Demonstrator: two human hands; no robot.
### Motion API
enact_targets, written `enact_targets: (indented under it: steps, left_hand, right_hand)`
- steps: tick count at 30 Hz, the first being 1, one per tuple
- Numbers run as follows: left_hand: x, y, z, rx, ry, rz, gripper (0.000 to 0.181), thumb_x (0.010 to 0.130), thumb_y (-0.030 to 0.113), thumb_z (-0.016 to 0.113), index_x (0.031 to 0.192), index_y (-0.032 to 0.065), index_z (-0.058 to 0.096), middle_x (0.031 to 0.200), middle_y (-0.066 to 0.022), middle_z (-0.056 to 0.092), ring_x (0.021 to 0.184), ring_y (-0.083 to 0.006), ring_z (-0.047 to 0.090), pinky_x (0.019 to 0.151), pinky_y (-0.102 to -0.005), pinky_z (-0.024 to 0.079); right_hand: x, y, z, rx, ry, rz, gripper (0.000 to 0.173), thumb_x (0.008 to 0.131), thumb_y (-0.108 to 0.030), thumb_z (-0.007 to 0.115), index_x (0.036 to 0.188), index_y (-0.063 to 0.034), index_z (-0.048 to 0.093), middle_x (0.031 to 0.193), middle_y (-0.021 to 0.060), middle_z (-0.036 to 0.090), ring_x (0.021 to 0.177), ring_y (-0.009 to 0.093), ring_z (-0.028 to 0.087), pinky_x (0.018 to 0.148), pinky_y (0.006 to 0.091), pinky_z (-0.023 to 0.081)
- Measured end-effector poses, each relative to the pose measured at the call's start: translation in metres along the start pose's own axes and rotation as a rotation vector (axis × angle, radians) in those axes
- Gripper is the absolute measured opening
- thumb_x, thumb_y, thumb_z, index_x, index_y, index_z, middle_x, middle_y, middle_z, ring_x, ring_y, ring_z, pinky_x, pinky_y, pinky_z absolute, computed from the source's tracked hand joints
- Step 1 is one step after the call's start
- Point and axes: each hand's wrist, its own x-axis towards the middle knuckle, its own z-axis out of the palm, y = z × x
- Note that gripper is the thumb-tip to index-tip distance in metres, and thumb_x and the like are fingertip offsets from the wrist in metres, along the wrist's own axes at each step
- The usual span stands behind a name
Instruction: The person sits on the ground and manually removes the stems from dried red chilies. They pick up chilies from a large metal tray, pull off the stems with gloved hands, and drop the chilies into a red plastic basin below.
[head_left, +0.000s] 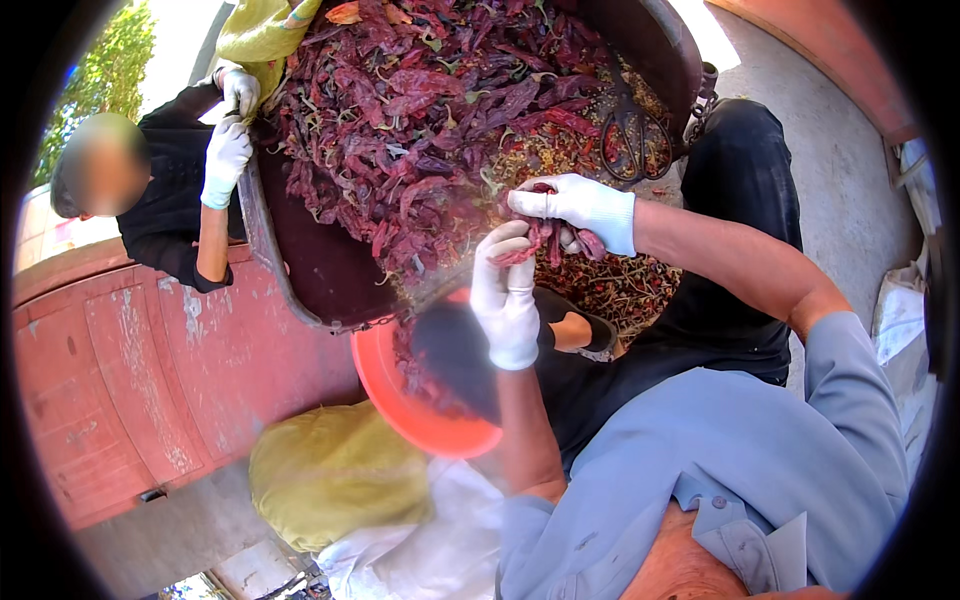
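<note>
White knit gloves cover both my hands, which are close together over the near edge of a dark metal tub (330, 277). My right hand (574, 210) grips a small bunch of dried red chili peppers (553, 241), some hanging below the fingers. Just below and to its left, my left hand (506, 292) pinches a wrinkled dried chili (517, 255) between thumb and fingers. A large heap of dried chilies (420, 112) fills much of the tub, with loose seeds scattered at its right side. Black-handled scissors (634, 142) lie on those seeds.
A red-orange plastic basin (386, 409) holds chilies below the tub. Stems and scraps (622, 289) are piled by my foot. Across the tub, another person's gloved hands (229, 154) hold a yellow woven sack (262, 37). Sacks (337, 472) lie near a red metal panel (112, 375).
</note>
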Motion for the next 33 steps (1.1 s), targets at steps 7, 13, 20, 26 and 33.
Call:
enact_targets:
  steps: [7, 13, 20, 26, 33]
  left_hand:
    - [0.006, 0.000, -0.008, 0.454, -0.263, 0.253, 0.013, 0.095, 0.001, 0.064, 0.108, 0.0000, 0.064, 0.120, -0.0077, 0.063, 0.109, -0.0158, 0.059, 0.099, -0.0318, 0.046]
    - [-0.011, 0.003, -0.025, 0.042, 0.166, -0.244, 0.030, 0.100, 0.020, 0.062, 0.121, -0.0025, 0.064, 0.115, -0.0091, 0.067, 0.097, -0.0151, 0.064, 0.086, -0.0279, 0.052]
    - [-0.017, -0.009, -0.014, -0.197, 0.116, -0.347, 0.031, 0.102, 0.025, 0.061, 0.116, -0.0016, 0.064, 0.086, -0.0026, 0.064, 0.073, -0.0107, 0.058, 0.066, -0.0242, 0.047]
    - [-0.019, -0.014, -0.017, -0.078, 0.135, -0.292, 0.017, 0.098, 0.015, 0.063, 0.102, -0.0014, 0.066, 0.083, -0.0022, 0.061, 0.073, -0.0105, 0.056, 0.066, -0.0254, 0.045]
    - [-0.010, 0.002, -0.022, 0.136, -0.078, -0.400, 0.016, 0.097, 0.011, 0.061, 0.091, -0.0035, 0.064, 0.086, -0.0060, 0.060, 0.074, -0.0134, 0.055, 0.071, -0.0270, 0.046]
  right_hand:
    - [0.006, 0.009, -0.007, -0.314, 0.100, -0.230, 0.045, 0.095, -0.037, 0.066, 0.125, -0.0043, 0.062, 0.079, 0.0049, 0.066, 0.057, 0.010, 0.057, 0.044, 0.0267, 0.043]
    - [-0.010, -0.002, -0.003, -0.351, 0.041, -0.190, 0.035, 0.095, -0.027, 0.062, 0.122, -0.0045, 0.065, 0.090, 0.0062, 0.069, 0.075, 0.011, 0.062, 0.059, 0.0271, 0.048]
    - [-0.003, 0.027, 0.001, -0.325, -0.269, -0.082, 0.035, 0.093, -0.021, 0.063, 0.117, 0.0039, 0.064, 0.096, 0.0076, 0.070, 0.089, 0.012, 0.063, 0.082, 0.0282, 0.050]
    - [-0.020, 0.015, 0.009, -0.314, -0.276, 0.064, 0.032, 0.092, -0.022, 0.060, 0.117, -0.0009, 0.064, 0.085, 0.0035, 0.069, 0.067, 0.006, 0.059, 0.056, 0.0227, 0.046]
    - [-0.007, 0.038, 0.005, -1.089, -0.125, -0.416, 0.019, 0.083, -0.021, 0.060, 0.096, -0.0090, 0.068, 0.074, 0.0137, 0.069, 0.066, 0.029, 0.069, 0.059, 0.0417, 0.053]
